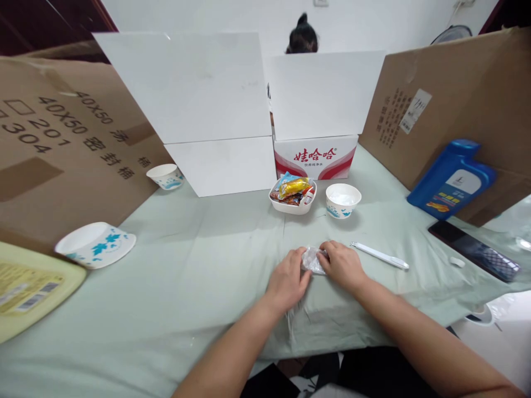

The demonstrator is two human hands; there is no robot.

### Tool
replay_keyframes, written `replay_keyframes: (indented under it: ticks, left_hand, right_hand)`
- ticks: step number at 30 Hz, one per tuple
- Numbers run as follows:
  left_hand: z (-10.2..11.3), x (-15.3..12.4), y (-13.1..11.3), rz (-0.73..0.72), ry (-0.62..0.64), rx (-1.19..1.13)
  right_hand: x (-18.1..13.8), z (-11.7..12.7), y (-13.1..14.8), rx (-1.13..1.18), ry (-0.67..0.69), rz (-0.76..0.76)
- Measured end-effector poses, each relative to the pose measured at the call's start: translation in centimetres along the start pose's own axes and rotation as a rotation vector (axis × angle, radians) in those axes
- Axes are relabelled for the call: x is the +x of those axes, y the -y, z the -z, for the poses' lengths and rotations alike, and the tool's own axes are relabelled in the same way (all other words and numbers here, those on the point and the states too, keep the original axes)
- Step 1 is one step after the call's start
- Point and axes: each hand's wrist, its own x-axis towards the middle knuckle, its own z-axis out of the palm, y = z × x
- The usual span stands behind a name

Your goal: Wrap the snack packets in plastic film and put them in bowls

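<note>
Near the front of the table, my left hand [288,279] and my right hand [342,265] are close together, with a crumpled piece of clear plastic [312,261] between them. My left fingers press on its left side, while my right fingers curl over its right side. Whether the plastic wraps anything cannot be made out. A slim white tool, like a utility knife [379,255], lies just right of my right hand. Beyond my hands are a white dish [292,208] of wrapped snacks [293,189] and a white paper bowl [341,209] with clear plastic-looking material inside.
Cardboard boxes [448,110] [83,127] flank the table; white panels [224,166] and a red-and-white carton [316,157] stand behind. A blue bottle [452,179] and phone [473,249] are right. Paper bowls [97,246] [166,178] and a yellow container [37,287] are left. Someone's head [302,38] shows behind.
</note>
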Motion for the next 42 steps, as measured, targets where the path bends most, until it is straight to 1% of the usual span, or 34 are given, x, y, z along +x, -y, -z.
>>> replay_keyframes:
  ticks: [2, 3, 5, 6, 8, 10, 11, 13, 15, 16, 18, 19, 21, 23, 24, 25, 26, 27, 28, 29, 31, 33, 36, 38, 40, 42]
  left_hand:
    - [-0.1, -0.1, -0.1, -0.088, -0.059, 0.079]
    - [-0.2, -0.1, -0.1, -0.151, -0.06, 0.115]
    - [-0.2, -0.1, -0.1, -0.265, -0.006, 0.17]
    - [-0.2, 0.0, 0.0, -0.294, 0.036, 0.188]
    - [-0.2, 0.1, 0.2, -0.292, 0.105, 0.204]
    - [-0.2, 0.1, 0.3, -0.271, 0.138, 0.197]
    - [-0.2, 0.1, 0.3, -0.272, 0.142, 0.185]
    - [-0.1, 0.0, 0.3, -0.275, 0.114, 0.143]
    - [0.1, 0.0, 0.3, -0.252, 0.04, 0.073]
    - [0.2, 0.0, 0.4, -0.228, -0.013, 0.034]
    - [0.5, 0.0, 0.5, -0.173, -0.109, -0.024]
    - [0.6, 0.0, 0.7, -0.152, -0.133, -0.039]
    - [0.7, 0.1, 1.1, -0.131, -0.13, -0.039]
    - [0.6, 0.1, 1.4, -0.126, -0.093, -0.017]
    - [0.6, 0.1, 1.4, -0.123, -0.077, -0.002]
    - [0.6, 0.0, 1.5, -0.12, -0.062, 0.014]
    - [0.6, 0.0, 1.4, -0.116, -0.043, 0.029]
    - [0.6, 0.0, 1.3, -0.114, -0.019, 0.043]
    - [0.7, 0.0, 1.2, -0.113, 0.009, 0.054]
    - [0.8, -0.1, 1.1, -0.114, 0.036, 0.061]
    - [1.1, -0.2, 1.0, -0.118, 0.072, 0.063]
    - [1.3, -0.3, 1.1, -0.129, 0.076, 0.054]
    - [1.2, -0.5, 1.3, -0.145, 0.07, 0.056]
    - [1.0, -0.6, 1.4, -0.138, 0.08, 0.074]
    - [0.9, -0.5, 1.3, -0.128, 0.093, 0.091]
    - [0.9, -0.4, 1.2, -0.122, 0.107, 0.097]
  right_hand:
    - [0.1, -0.1, -0.2, 0.001, -0.065, 0.029]
    - [0.1, -0.1, -0.2, 0.009, -0.099, 0.052]
    - [0.1, -0.1, -0.4, 0.039, -0.152, 0.101]
    - [0.1, 0.0, -0.5, 0.061, -0.174, 0.123]
    - [-0.1, 0.3, -0.6, 0.116, -0.236, 0.162]
    - [-0.2, 0.6, -0.8, 0.188, -0.289, 0.22]
    - [-0.3, 0.7, -0.8, 0.229, -0.278, 0.278]
    - [-0.4, 0.8, -0.7, 0.306, -0.166, 0.412]
    - [-0.6, 0.6, -0.5, 0.349, -0.029, 0.492]
    - [-0.6, 0.4, -0.4, 0.355, 0.01, 0.501]
    - [-0.6, 0.1, -0.4, 0.343, 0.029, 0.495]
    - [-0.4, 0.2, -0.6, 0.329, 0.022, 0.502]
    - [0.6, 1.0, -1.5, 0.302, -0.046, 0.506]
    - [2.5, 2.6, -2.7, 0.254, -0.209, 0.457]
    - [3.7, 3.6, -3.5, 0.213, -0.302, 0.4]
    - [5.1, 4.6, -4.1, 0.148, -0.39, 0.317]
    - [6.6, 5.5, -4.7, 0.057, -0.419, 0.212]
    - [8.0, 6.3, -5.2, -0.055, -0.369, 0.104]
    - [9.3, 6.7, -5.6, -0.165, -0.257, 0.021]
    - [10.4, 6.9, -5.9, -0.247, -0.133, -0.028]
    - [11.8, 6.7, -6.1, -0.333, 0.08, -0.044]
    - [12.2, 6.2, -6.4, -0.35, 0.176, -0.008]
    - [12.3, 6.4, -7.6, -0.405, 0.224, 0.0]
    - [12.6, 7.5, -9.2, -0.444, 0.215, -0.04]
    - [13.4, 9.1, -11.2, -0.471, 0.179, -0.121]
    - [14.3, 10.6, -13.0, -0.482, 0.109, -0.234]
